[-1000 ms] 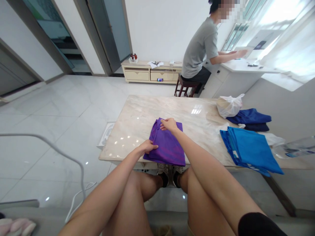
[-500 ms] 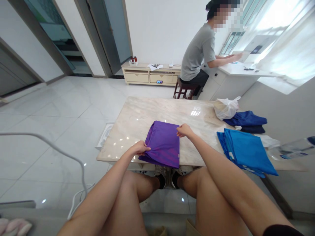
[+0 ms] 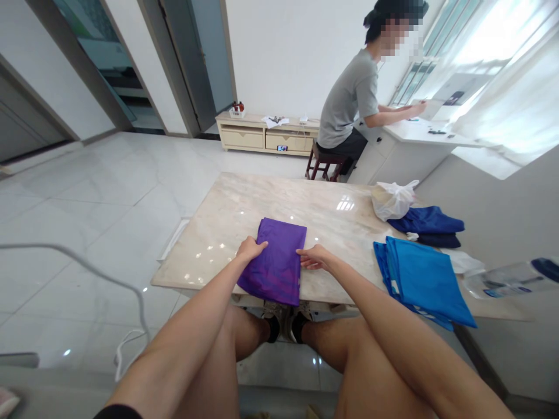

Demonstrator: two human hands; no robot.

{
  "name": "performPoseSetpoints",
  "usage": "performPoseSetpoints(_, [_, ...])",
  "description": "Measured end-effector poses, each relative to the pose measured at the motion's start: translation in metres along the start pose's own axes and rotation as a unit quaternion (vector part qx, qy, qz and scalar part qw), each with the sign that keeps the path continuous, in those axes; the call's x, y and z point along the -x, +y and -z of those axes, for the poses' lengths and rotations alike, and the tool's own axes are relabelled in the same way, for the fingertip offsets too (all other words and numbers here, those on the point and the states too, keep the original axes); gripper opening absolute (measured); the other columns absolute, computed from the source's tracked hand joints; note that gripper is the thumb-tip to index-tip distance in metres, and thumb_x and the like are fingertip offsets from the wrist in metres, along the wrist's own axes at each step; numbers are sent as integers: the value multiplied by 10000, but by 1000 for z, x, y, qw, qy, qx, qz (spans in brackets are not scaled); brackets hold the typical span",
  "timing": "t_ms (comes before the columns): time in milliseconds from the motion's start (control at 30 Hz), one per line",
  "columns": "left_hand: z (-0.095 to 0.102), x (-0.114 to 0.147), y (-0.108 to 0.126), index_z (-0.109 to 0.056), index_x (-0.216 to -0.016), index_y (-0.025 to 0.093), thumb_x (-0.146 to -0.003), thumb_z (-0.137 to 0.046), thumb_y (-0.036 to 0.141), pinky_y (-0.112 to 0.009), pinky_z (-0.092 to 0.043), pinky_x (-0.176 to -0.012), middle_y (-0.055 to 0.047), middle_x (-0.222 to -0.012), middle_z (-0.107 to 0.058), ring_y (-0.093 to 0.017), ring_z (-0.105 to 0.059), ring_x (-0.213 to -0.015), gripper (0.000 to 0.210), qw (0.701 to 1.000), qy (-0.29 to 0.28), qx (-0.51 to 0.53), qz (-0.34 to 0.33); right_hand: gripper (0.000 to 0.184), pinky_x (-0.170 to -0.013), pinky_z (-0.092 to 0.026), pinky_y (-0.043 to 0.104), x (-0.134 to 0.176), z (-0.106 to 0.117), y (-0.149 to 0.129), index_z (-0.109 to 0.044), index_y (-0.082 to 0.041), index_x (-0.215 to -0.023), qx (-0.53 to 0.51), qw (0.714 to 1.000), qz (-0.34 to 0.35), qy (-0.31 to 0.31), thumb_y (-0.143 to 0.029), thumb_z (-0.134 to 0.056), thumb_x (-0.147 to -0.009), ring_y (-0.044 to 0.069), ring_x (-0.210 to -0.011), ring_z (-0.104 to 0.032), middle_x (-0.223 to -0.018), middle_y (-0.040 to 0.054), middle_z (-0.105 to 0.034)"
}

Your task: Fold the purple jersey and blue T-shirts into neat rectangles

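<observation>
The cloth (image 3: 279,262) lies, long axis fore-and-aft, between left hand (image 3: 250,248), pinching its left edge, and right hand (image 3: 316,256), touching its right, grip undetermined.

The folded cloth (image 3: 277,265) is purple, with faint magenta streaks toward its near edge; the surface (image 3: 244,201) is cream, veined in tan and grey. The folded fabric (image 3: 425,276) is bright blue with small white patches, the crumpled garment (image 3: 430,220) royal blue, the bag (image 3: 393,201) white, the stool (image 3: 325,158) reddish brown.
</observation>
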State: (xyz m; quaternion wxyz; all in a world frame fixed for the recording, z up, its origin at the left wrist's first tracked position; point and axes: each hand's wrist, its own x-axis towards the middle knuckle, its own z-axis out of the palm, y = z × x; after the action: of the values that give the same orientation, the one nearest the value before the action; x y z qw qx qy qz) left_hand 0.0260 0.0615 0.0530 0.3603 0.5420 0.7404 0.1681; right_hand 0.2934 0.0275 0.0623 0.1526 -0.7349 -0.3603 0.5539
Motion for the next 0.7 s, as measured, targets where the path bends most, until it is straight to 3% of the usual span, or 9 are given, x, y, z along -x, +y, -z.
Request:
performPoseSetpoints(133, [-6, 3, 4, -764, -923, 177, -750, -924, 501, -355, -594, -760, -155, -922, -838, -372, -805, -1004, 401, 997, -43, 61, 16, 423, -481, -449, 213, -4, -5, 5, -649, -169, -765, 7, 1000, 5, 9, -486, -884, -917, 114, -498, -577, -615, 26, -666])
performPoseSetpoints(267, [1, 12, 7, -775, -879, 171, -693, -969, 445, -347, -601, -701, -127, -854, -836, -335, -807, -873, 384, 989, -87, 120, 22, 469, -443, -358, 232, -6, -6, 7, -567, -200, -651, 19, 999, 18, 21, -411, -925, -868, 104, -452, -446, -507, -29, -523])
performPoseSetpoints(367, [13, 17, 12, -774, -831, 162, -686, -976, 428, -350, -603, -702, -134, -877, -842, -321, -800, -851, 365, 981, -109, 160, 19, 425, -491, -400, 239, -1, 3, 2, -594, -195, -656, 9, 998, 59, 31, -358, -954, -814, 118, -519, -483, -543, -31, -541])
performPoseSetpoints(533, [34, 24, 24, -824, -912, 162, -713, -958, 514, -328, -602, -857, -103, -998, -859, -273, -788, -976, 426, 962, -119, 240, -45, 235, -720, -512, 238, 15, 33, -7, -768, -183, -876, -36, 982, 181, 47, -409, -816, -918, 138, -793, -644, -838, 7, -746])
performPoseSetpoints(700, [44, 34, 32, -847, -1025, 148, -708, -950, 512, -388, -600, -964, -107, -1076, -858, -289, -764, -1059, 494, 928, -74, 327, -160, 394, -852, -557, 324, 21, 53, -11, -808, -166, -945, -88, 933, 330, 110, -552, -815, -868, 225, -911, -707, -944, 59, -810])
